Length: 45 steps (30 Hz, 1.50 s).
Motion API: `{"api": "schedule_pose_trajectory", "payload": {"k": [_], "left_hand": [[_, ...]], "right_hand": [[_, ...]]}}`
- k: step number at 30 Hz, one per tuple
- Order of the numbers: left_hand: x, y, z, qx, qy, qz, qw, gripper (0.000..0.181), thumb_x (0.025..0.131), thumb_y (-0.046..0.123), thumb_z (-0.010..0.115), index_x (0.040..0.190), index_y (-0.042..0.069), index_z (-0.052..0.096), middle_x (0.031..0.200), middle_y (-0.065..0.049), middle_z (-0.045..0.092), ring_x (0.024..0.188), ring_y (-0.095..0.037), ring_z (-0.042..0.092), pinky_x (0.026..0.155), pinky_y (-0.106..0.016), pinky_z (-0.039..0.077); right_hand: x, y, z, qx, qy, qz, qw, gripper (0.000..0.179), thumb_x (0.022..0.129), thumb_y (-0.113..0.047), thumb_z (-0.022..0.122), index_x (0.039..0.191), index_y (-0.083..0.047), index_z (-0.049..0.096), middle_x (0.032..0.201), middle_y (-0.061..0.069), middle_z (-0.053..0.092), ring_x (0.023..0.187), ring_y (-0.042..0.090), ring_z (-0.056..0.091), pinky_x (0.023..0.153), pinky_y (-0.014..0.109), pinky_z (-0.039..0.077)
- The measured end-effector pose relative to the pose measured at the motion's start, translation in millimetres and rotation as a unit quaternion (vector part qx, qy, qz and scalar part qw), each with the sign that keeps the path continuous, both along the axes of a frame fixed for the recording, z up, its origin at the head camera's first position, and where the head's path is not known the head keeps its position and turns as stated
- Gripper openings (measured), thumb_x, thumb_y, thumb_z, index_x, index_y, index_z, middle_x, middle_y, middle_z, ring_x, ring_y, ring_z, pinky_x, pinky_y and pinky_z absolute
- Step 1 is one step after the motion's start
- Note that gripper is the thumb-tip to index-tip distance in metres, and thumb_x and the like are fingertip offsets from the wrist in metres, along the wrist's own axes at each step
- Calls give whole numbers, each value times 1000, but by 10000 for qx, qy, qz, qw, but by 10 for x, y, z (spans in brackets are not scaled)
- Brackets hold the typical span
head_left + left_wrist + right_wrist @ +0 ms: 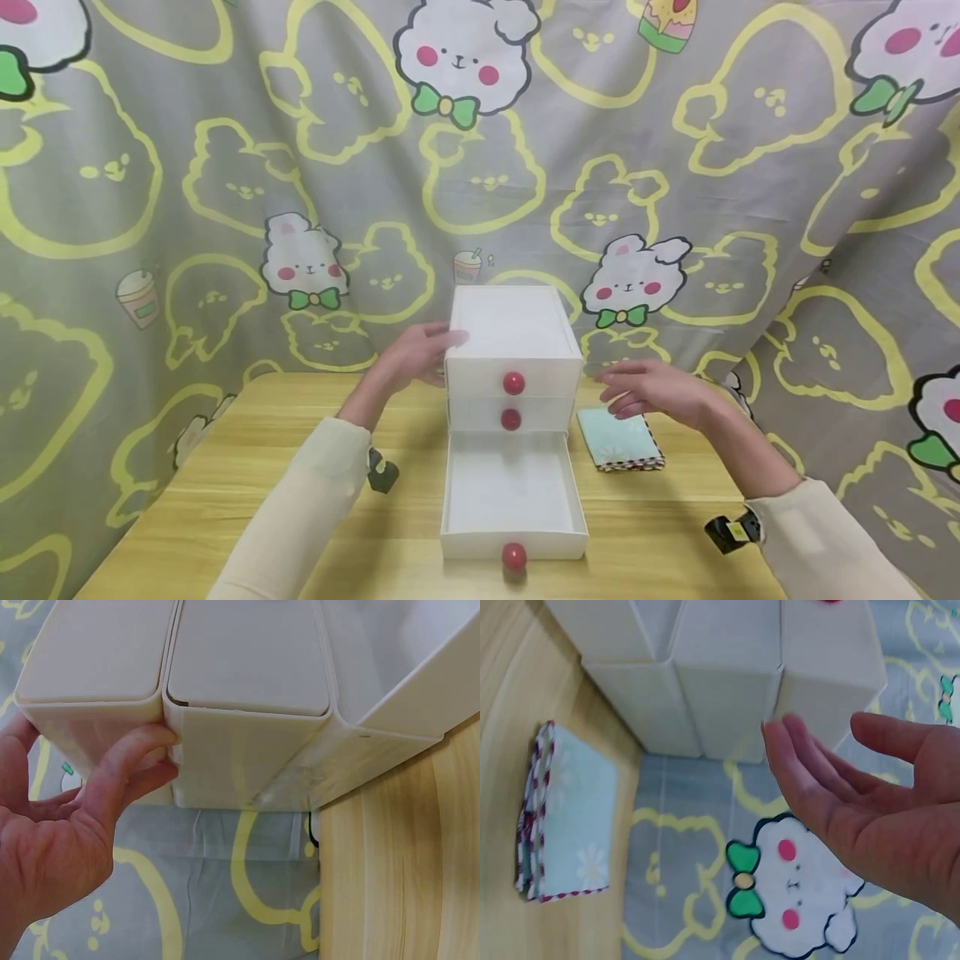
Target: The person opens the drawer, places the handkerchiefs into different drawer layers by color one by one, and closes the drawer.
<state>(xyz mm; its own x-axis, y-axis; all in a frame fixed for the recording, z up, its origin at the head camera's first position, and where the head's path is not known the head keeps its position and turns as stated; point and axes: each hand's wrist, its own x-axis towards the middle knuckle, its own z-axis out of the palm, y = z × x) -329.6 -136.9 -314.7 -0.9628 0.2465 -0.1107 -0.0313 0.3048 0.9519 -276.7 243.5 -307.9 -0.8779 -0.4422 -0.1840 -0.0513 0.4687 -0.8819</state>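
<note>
A white desktop drawer unit with round red knobs stands on the table, its bottom drawer pulled out and holding nothing. My left hand is at the unit's upper left side. In the left wrist view, its bent fingers reach the seam under the top tier, while another digit lies over the top edge. To the right of the unit, my right hand hovers with relaxed, spread fingers, holding nothing. Below it lies a folded light-blue cloth with a striped edge.
The unit stands on a wooden table. Behind it hangs a grey curtain printed with yellow outlines and white cartoon animals. The open drawer juts toward the front of the table.
</note>
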Motion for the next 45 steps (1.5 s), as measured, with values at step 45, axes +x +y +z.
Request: {"api": "schedule_pose_trajectory", "payload": {"k": [45], "left_hand": [[-13,-10,-17,106,2,-29,9999,78,94,46,70,157,13,37,141,-21,60,131,-40,58,83,-47,65]], "right_hand": [[-421,745,-1182,66,-550,-1481,9874,63,108,-19,43,152,19,19,155,39,30,139,55,40,116,57,42]]}}
